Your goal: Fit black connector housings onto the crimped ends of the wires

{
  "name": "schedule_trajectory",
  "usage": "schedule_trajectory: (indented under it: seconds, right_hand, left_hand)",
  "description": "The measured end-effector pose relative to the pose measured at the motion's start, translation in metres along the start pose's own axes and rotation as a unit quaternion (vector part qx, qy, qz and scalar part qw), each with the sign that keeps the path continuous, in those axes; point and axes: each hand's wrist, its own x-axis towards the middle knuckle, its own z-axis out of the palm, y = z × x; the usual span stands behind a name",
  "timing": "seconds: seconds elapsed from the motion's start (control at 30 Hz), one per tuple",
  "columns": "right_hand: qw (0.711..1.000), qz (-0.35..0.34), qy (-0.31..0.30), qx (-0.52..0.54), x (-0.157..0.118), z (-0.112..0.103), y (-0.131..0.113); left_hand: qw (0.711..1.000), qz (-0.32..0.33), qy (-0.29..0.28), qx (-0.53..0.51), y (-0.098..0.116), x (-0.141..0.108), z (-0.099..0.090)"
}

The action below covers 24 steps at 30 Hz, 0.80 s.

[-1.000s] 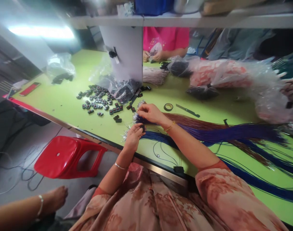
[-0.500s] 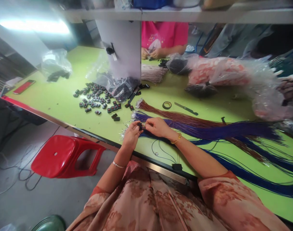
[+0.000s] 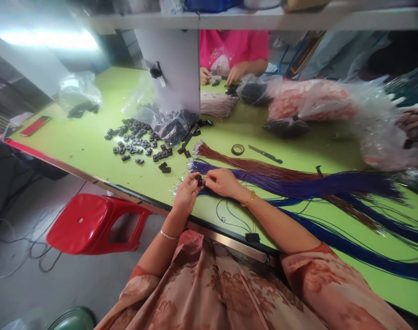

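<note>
My left hand point(image 3: 186, 192) is closed on a small black connector housing point(image 3: 199, 180) near the table's front edge. Pinched at the housing's right side, my right hand point(image 3: 224, 182) grips what looks like a thin wire end, mostly hidden by the fingers. Just behind both hands lies a bundle of purple wires point(image 3: 284, 182) with silvery terminals at its left end. A bundle of brown wires point(image 3: 250, 162) runs beyond it, and dark blue wires point(image 3: 346, 245) stretch away to the right. Left of the bundles, several black housings point(image 3: 136, 142) are spread in a loose pile.
A roll of black tape point(image 3: 238, 149) and a flat dark blade-like tool point(image 3: 265, 154) lie behind the wires. Plastic bags point(image 3: 312, 98) fill the back right. A red stool point(image 3: 81, 224) stands left of the table. Across the table sits a co-worker in a pink shirt point(image 3: 234, 50).
My hands stay almost in place, with the right fingers shifted slightly left against the housing. The co-worker's hands have moved apart.
</note>
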Motion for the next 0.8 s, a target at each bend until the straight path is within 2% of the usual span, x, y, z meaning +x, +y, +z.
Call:
schedule_trajectory:
  seconds: [0.17,0.3,0.43,0.67,0.73,0.8]
  right_hand:
    - [0.997,-0.033,-0.009,-0.063,-0.002,0.003,-0.003]
    - [0.99,-0.064,-0.023,-0.127,-0.006,0.006,0.001]
    - [0.993,-0.065,-0.037,-0.087,-0.008,0.005,0.004]
    - [0.998,-0.041,-0.026,-0.042,-0.006,0.004,0.005]
    - [0.998,-0.034,-0.03,0.041,-0.003,-0.003,0.011]
    - [0.99,-0.011,-0.032,0.135,0.002,-0.014,0.019]
  left_hand:
    - [1.0,0.015,0.0,0.012,-0.003,-0.001,0.002]
    - [0.996,0.028,0.019,0.08,-0.006,-0.003,0.005]
    - [0.996,0.006,0.03,0.079,-0.004,-0.003,0.006]
    - [0.992,0.017,0.036,0.116,-0.003,-0.003,0.008]
    - [0.984,0.07,0.042,0.158,-0.004,-0.014,0.015]
    - [0.956,0.175,0.033,0.233,-0.007,-0.032,0.026]
